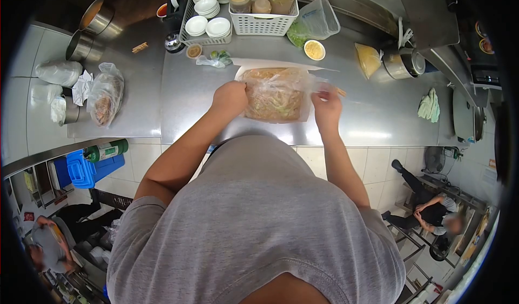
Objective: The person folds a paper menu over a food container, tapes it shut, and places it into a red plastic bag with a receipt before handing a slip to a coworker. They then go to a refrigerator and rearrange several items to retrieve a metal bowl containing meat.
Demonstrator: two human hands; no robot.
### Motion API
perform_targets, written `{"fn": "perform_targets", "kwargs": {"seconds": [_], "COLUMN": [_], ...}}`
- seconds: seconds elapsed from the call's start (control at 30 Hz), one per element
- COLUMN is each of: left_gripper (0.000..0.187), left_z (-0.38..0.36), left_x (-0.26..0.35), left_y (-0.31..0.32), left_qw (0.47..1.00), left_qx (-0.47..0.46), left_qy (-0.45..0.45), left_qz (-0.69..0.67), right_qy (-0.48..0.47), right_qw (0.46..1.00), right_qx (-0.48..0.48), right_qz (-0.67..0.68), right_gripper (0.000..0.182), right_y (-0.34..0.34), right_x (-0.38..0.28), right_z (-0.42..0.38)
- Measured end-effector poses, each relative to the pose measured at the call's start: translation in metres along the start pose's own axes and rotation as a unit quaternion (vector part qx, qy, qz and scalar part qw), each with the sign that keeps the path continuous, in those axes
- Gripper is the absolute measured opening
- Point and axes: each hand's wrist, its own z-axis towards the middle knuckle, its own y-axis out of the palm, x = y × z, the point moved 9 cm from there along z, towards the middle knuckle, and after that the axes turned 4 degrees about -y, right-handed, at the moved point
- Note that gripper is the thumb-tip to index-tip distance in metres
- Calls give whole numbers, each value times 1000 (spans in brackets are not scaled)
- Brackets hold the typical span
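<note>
A clear plastic bag with brownish, noodle-like food (pixel 274 99) lies on a sheet of white paper (pixel 246 64) on the steel counter (pixel 205 125). At its left edge my left hand (pixel 231 97) is closed on the plastic. To the right, my right hand (pixel 326 101) pinches the loose end of the bag, thumb and fingers together. A small wooden piece (pixel 340 92) shows just beyond the right fingers; whether that hand holds it too is unclear.
Behind stand a white basket of bottles (pixel 265 25), stacked white dishes (pixel 206 9) and a yellow-filled bowl (pixel 314 50). Filled bags (pixel 105 99) and pots lie left; a yellow bag (pixel 368 60) and green cloth (pixel 429 105) right. Two people sit behind, one per side.
</note>
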Motion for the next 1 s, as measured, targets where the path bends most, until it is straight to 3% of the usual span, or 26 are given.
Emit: {"fn": "perform_targets", "kwargs": {"seconds": [0.03, 0.1, 0.13, 0.2, 0.23, 0.27, 0.33, 0.37, 0.47, 0.53, 0.6, 0.63, 0.7, 0.73, 0.8, 0.87, 0.93, 1.0], "left_gripper": [20, 22, 22, 21, 23, 28, 33, 40, 47, 44, 42, 40, 37, 35, 33, 33, 32, 32], "left_z": [-1, 1, 4, 4, 4, -2, -14, -21, -20, -12, -5, -3, 1, 1, -2, 0, 0, 1], "left_x": [0, -5, -7, -2, -8, -10, 0, 2, 0, 0, 1, 1, -4, -5, -8, -10, -9, -12], "left_y": [0, 6, 10, 12, 24, 36, 19, 19, 24, 33, 39, 41, 39, 38, 40, 44, 44, 46], "left_qw": [1000, 1000, 999, 997, 975, 924, 895, 861, 827, 807, 788, 770, 751, 728, 704, 693, 694, 695], "left_qx": [-7, -17, -8, -1, -103, -202, -231, -260, -242, -258, -272, -292, -305, -307, -312, -315, -315, -314], "left_qy": [-1, 0, 18, 42, -27, -97, -119, -143, -161, -158, -152, -160, -165, -158, -155, -171, -163, -161], "left_qz": [-6, -12, -43, -72, -194, -309, -362, -414, -482, -506, -531, -545, -562, -592, -619, -626, -627, -627], "right_qy": [-3, -236, -232, -323, -338, -338, -311, -307, -334, -282, -186, -189, -179, -183, -81, -49, -267, -230], "right_qw": [1000, 958, 958, 919, 918, 918, 902, 895, 868, 883, 881, 881, 961, 960, 993, 996, 945, 941], "right_qx": [0, 149, 151, 88, 18, 21, -170, -205, -142, -174, -305, -303, -171, -173, 66, 61, -10, -48], "right_qz": [-1, -71, -74, -208, -204, -205, -248, -251, -338, -332, -310, -311, -121, -122, -46, -32, -186, -245], "right_gripper": [27, 27, 27, 22, 14, 14, 10, 12, 17, 18, 21, 21, 30, 30, 27, 18, 14, 22], "right_y": [-6, -42, -44, -26, -13, -13, 22, 31, 53, 59, 68, 62, 27, 29, -10, -3, 21, 30], "right_x": [-8, -67, -73, -98, -84, -72, -40, -31, -18, -17, -3, -2, -13, -15, -2, 14, -14, -11], "right_z": [-2, -17, -17, -14, -11, -12, -20, -28, -47, -35, -24, -21, -1, 4, 19, 21, 14, 11]}}
